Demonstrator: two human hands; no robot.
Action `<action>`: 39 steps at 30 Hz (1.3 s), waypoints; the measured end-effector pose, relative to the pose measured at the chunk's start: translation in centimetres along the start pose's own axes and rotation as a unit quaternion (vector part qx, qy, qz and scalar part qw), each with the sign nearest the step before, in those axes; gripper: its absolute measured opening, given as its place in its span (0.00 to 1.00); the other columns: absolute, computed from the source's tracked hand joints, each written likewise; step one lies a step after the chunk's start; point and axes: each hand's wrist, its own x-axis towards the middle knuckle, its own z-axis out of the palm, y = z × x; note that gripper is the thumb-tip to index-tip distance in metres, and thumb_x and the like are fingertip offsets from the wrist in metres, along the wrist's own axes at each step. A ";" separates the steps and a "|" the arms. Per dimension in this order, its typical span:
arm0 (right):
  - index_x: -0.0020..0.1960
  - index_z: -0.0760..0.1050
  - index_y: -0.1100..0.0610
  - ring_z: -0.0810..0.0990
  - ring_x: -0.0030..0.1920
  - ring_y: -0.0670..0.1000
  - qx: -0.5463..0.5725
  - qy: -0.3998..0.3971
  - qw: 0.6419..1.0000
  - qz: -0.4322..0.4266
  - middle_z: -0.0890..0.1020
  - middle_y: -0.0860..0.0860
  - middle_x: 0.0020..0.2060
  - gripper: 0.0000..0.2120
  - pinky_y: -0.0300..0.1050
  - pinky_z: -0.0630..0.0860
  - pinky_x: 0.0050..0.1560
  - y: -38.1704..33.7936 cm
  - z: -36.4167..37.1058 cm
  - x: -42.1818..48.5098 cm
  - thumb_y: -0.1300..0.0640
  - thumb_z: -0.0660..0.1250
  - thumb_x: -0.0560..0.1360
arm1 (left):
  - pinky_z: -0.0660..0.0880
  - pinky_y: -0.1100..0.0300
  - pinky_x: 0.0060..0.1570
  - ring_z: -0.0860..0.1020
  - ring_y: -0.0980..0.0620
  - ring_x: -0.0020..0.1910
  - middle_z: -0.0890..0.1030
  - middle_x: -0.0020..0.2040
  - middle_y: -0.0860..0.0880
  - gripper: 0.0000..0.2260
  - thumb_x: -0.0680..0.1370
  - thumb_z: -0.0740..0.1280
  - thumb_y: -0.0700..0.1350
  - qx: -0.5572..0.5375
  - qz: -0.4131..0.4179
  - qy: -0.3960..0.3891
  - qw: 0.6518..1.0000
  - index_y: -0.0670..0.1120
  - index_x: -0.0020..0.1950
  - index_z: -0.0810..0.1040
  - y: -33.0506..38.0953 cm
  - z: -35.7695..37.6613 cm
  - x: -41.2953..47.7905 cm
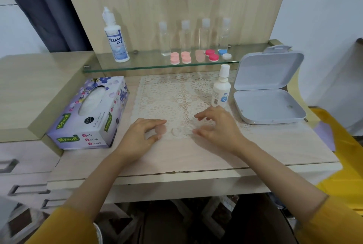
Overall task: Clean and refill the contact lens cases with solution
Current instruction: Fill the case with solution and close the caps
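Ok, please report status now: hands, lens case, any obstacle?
Left hand pinches pink cap. Right hand blurred over lace mat, grip unclear. White case part lies between them. Nothing in the way.

Left hand [144, 136] pinching pink cap [161, 129], right hand [218, 127] fingers [204, 114] loosely curled

Blurred right hand [215, 126]; lens case [162, 129] half behind left fingers [154, 122] (pink lid).
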 end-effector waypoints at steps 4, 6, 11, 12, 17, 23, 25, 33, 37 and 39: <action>0.59 0.77 0.54 0.69 0.55 0.50 -0.039 -0.039 0.998 -0.002 0.77 0.48 0.53 0.21 0.38 0.60 0.52 -0.1 1.1 0.2 0.48 0.73 0.68 | 0.62 0.69 0.54 0.70 0.52 0.54 0.78 0.55 0.51 0.15 0.75 0.66 0.37 0.046 0.013 0.009 0.999 0.46 0.61 0.77 -0.1 0.4 0.2; 0.58 0.78 0.53 0.69 0.55 0.50 -0.035 -0.033 0.999 0.006 0.78 0.48 0.53 0.20 0.42 0.62 0.56 0.0 1.4 0.2 0.48 0.72 0.68 | 0.60 0.71 0.52 0.70 0.50 0.53 0.76 0.53 0.48 0.14 0.75 0.66 0.37 0.049 0.010 0.013 0.999 0.44 0.61 0.77 -0.1 0.7 0.3; 0.55 0.80 0.52 0.71 0.53 0.50 -0.023 -0.019 0.999 0.016 0.78 0.47 0.50 0.16 0.45 0.62 0.57 0.0 2.1 0.4 0.49 0.71 0.69 | 0.65 0.77 0.44 0.72 0.59 0.43 0.74 0.47 0.50 0.10 0.74 0.69 0.41 -0.040 -0.005 0.040 0.998 0.43 0.55 0.79 1.5 1.1 0.5; 0.54 0.80 0.51 0.71 0.52 0.50 -0.022 -0.017 1.000 0.013 0.78 0.46 0.50 0.15 0.44 0.61 0.55 0.0 2.2 0.4 0.50 0.71 0.69 | 0.66 0.77 0.43 0.73 0.60 0.42 0.75 0.46 0.51 0.10 0.73 0.70 0.41 -0.049 -0.006 0.042 0.998 0.43 0.53 0.80 2.0 1.2 0.7; 0.52 0.81 0.51 0.72 0.50 0.50 -0.014 -0.003 1.000 0.000 0.79 0.46 0.47 0.13 0.42 0.58 0.49 0.2 2.6 0.3 0.49 0.72 0.68 | 0.65 0.76 0.43 0.74 0.59 0.43 0.79 0.47 0.50 0.12 0.71 0.72 0.44 -0.030 0.008 0.014 0.999 0.45 0.54 0.81 2.8 1.8 1.3; 0.51 0.82 0.51 0.71 0.48 0.49 -0.003 -0.003 1.000 -0.013 0.79 0.46 0.45 0.19 0.42 0.56 0.47 0.3 2.6 0.2 0.42 0.66 0.65 | 0.66 0.71 0.48 0.75 0.57 0.47 0.81 0.50 0.49 0.14 0.72 0.72 0.45 0.010 0.023 0.004 1.000 0.45 0.56 0.80 3.0 1.8 1.7; 0.51 0.82 0.51 0.69 0.46 0.48 0.001 -0.003 1.000 -0.013 0.79 0.46 0.44 0.21 0.41 0.56 0.47 0.2 2.7 0.2 0.41 0.64 0.64 | 0.68 0.68 0.51 0.76 0.55 0.49 0.80 0.51 0.49 0.14 0.72 0.71 0.46 0.022 0.029 -0.009 0.999 0.46 0.57 0.80 3.2 1.8 1.9; 0.52 0.82 0.52 0.68 0.46 0.47 0.002 -0.001 1.000 -0.017 0.79 0.46 0.46 0.13 0.42 0.57 0.49 0.4 2.7 0.3 0.50 0.73 0.68 | 0.68 0.64 0.55 0.72 0.53 0.52 0.79 0.53 0.49 0.15 0.73 0.70 0.46 0.037 0.019 -0.044 0.998 0.46 0.60 0.79 3.5 1.7 2.1; 0.51 0.82 0.52 0.68 0.47 0.47 0.006 0.000 1.000 -0.016 0.79 0.47 0.46 0.14 0.42 0.58 0.49 0.5 2.8 0.3 0.48 0.73 0.68 | 0.65 0.73 0.47 0.73 0.55 0.51 0.79 0.55 0.51 0.15 0.75 0.67 0.37 0.021 0.040 -0.068 0.997 0.46 0.61 0.78 4.0 1.5 1.9; 0.51 0.82 0.52 0.68 0.46 0.47 0.009 0.001 1.000 -0.017 0.79 0.46 0.45 0.18 0.42 0.57 0.48 0.5 2.8 0.3 0.44 0.69 0.65 | 0.66 0.77 0.48 0.72 0.58 0.50 0.78 0.56 0.53 0.18 0.74 0.66 0.34 -0.019 0.024 -0.078 0.997 0.46 0.63 0.76 4.1 1.4 1.8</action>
